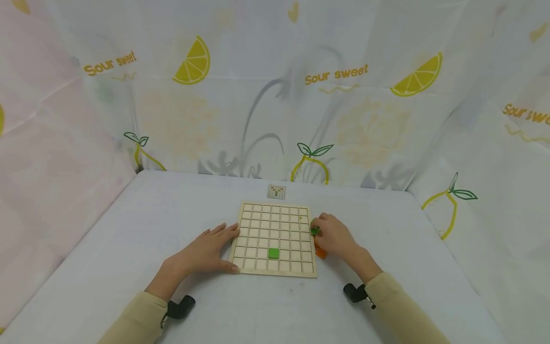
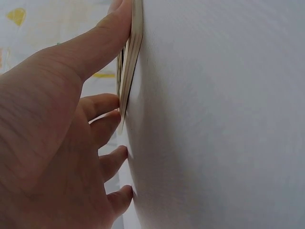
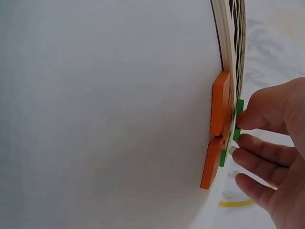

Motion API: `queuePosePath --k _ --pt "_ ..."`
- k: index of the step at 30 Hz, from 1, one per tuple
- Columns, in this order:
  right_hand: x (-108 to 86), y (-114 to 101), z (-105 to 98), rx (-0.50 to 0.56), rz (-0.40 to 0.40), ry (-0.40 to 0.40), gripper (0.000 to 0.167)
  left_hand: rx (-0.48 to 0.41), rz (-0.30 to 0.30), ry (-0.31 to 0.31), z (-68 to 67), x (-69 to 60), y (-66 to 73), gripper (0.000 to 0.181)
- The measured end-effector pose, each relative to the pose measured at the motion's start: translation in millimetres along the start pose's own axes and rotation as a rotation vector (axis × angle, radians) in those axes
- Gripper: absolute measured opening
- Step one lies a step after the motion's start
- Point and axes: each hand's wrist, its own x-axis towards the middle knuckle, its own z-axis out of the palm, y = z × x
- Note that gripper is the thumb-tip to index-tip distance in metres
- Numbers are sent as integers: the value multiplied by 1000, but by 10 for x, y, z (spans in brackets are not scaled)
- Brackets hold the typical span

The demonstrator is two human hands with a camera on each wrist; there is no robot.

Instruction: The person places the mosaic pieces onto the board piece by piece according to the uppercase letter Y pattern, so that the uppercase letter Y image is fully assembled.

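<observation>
A square wooden grid board [image 1: 278, 274] lies flat on the white table, with one green tile [image 1: 273, 253] in a cell near its front. My left hand [image 1: 202, 251] is spread at the board's left side, its thumb at the near corner and its fingertips against the edge. Beyond the right edge, my right hand [image 1: 335, 236] pinches a green square tile [image 3: 240, 106] between thumb and fingers. Below it lie orange tiles [image 3: 220, 104] beside the board, along with another green tile [image 3: 224, 157], partly hidden behind them.
Behind the board lies a small card [image 1: 276, 192] printed with a coloured grid pattern. White table surface [image 1: 180, 205] extends around the board. Hanging cloth [image 1: 258, 95] with lemon prints closes off the back and both sides.
</observation>
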Motion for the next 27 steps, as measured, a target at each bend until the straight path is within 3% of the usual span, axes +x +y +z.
queuePosePath --k 5,14,27 --pt "34 -58 21 5 -59 31 21 4 0 0 -4 -2 -2 103" --pt "73 -246 30 25 -59 -32 22 4 0 3 7 -14 -10 103" --pt "107 -391 79 -6 -169 3 22 13 2 -2 3 -3 -21 104"
